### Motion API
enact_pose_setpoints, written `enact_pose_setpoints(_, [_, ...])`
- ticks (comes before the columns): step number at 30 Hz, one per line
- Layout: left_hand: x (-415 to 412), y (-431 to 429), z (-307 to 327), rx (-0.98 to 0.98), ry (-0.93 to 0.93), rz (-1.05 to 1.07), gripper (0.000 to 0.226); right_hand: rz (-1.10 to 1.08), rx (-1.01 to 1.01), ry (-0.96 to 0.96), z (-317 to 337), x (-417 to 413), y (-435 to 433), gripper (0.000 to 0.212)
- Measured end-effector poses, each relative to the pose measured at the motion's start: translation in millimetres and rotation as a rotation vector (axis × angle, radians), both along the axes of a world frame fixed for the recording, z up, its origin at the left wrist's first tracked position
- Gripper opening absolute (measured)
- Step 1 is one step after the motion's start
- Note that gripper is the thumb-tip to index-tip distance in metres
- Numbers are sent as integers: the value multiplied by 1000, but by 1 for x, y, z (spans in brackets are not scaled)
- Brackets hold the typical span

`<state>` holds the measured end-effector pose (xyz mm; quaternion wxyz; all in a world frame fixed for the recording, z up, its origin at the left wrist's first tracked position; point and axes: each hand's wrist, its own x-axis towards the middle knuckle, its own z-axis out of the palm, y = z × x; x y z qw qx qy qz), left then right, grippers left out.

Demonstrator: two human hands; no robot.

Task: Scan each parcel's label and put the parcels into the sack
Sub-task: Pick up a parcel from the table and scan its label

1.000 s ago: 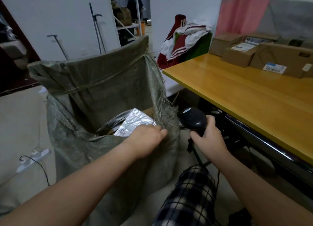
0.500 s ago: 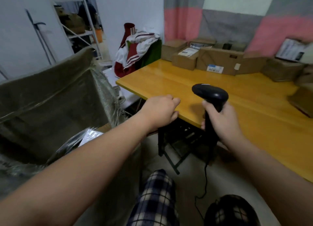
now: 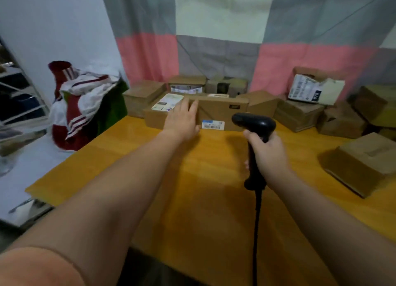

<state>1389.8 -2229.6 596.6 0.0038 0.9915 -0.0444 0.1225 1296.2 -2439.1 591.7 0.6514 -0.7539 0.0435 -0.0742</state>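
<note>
Fingers (image 3: pixel 189 106) of the left hand (image 3: pixel 182 121) straightened toward a box (image 3: pixel 222 111)
The scanner (image 3: pixel 254 123) is gripped by the right hand (image 3: pixel 269 155) for its label (image 3: pixel 213 125).

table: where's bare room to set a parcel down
Bare: near and middle of the table, from its left edge to the lone box at right, beneath the scanner in the right hand. Crowded: the far side, boxes packed against the curtain, where the left hand reaches the long box.

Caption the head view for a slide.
Left hand reaches for a cardboard parcel while right hand holds the scanner.
</note>
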Motion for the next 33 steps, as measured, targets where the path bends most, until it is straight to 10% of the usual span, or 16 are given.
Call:
enact_pose_setpoints(5, [71, 4, 9, 63, 58, 27, 92, -44, 3, -23, -5, 18, -11, 17])
enact_pose_setpoints(8, [68, 7, 14, 32, 9, -59, 59, -76, 18, -19, -3, 3, -19, 18])
enact_pose_setpoints(18, [-110, 7, 9, -844, 323, -284, 28, -52, 98, -63, 16, -136, -36, 18])
enact_pose_setpoints(26, [-201, -17, -40, -378, 195, 26, 62, 4, -262, -99, -27, -213, -40, 28])
enact_pose_setpoints(30, [-225, -26, -44, -348, 469, -21, 125, 42, -356, -101, -36, -236, -55, 19])
enact_pose_setpoints(33, [-237, -21, -56, -315, 484, -55, 118, 36, -356, -74, -42, -251, -61, 13])
